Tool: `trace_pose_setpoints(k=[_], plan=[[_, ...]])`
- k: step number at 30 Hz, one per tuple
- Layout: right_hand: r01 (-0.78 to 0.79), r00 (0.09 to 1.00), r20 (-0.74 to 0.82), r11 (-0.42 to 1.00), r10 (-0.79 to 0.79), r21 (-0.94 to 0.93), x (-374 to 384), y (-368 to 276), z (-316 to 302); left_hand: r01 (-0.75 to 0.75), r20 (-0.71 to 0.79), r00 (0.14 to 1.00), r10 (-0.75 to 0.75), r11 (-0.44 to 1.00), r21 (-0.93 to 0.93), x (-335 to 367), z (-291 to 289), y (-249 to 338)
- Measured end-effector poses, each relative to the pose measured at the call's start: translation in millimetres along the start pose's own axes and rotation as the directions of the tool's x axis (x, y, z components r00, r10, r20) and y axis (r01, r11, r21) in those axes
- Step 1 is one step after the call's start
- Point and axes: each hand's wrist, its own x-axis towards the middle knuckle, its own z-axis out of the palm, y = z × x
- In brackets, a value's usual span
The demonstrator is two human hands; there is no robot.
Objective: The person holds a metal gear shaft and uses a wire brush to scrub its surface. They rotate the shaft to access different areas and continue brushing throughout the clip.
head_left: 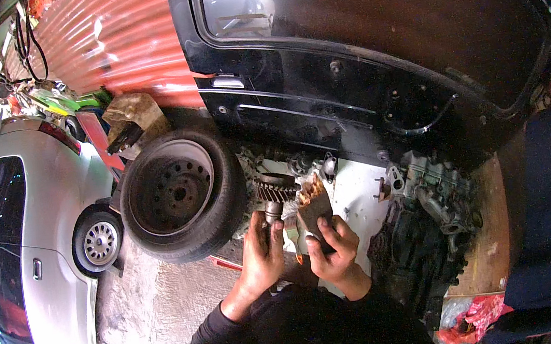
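My left hand (258,253) is wrapped round the shaft of a metal gear (276,187), whose slanted teeth sit at the top end. Beside it, my right hand (337,250) grips a dark wooden block (316,214) with a splintered, paler upper end. Gear and block stand close together, tilted slightly; whether they touch I cannot tell. Between and below my hands shows a slim handle with an orange tip (299,258), partly hidden. Under them lies a white sheet or board (357,189) with metal parts around it.
A wheel with a tyre (228,209) lies tilted to the left of my hands. Engine parts (432,187) crowd the right side. A black vehicle door (282,113) stands behind, against red corrugated metal (115,40). A silver car (52,199) is at far left; a red plastic bag (482,315), lower right.
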Motion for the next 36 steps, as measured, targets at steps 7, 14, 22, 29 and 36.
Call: trace_pose_setpoints(k=[7, 14, 22, 29, 36], plan=[[-0.079, 0.996, 0.041, 0.997, 0.079, 0.011, -9, 10, 2, -0.010, 0.007, 1.000, 0.010, 0.999, 0.048, 1, 1, 13], [-0.072, 0.997, 0.007, 0.997, 0.072, -0.006, 13, 4, -2, 0.070, 0.011, 0.997, -0.070, 0.998, -0.002, 2, 2, 10], [-0.087, 0.996, -0.010, 0.996, 0.087, -0.001, -12, 1, -3, 0.038, -0.031, 0.999, -0.036, 0.997, 0.067, 10, -6, 2], [-0.014, 0.999, 0.039, 1.000, 0.013, 0.018, -9, 28, 11, -0.040, -0.073, 0.997, 0.038, 0.999, -0.029, 9, -1, 3], [-0.010, 0.998, 0.066, 1.000, 0.009, 0.013, 24, 6, 10, 0.035, -0.022, 0.999, -0.034, 0.999, 0.026, 8, -6, -4]])
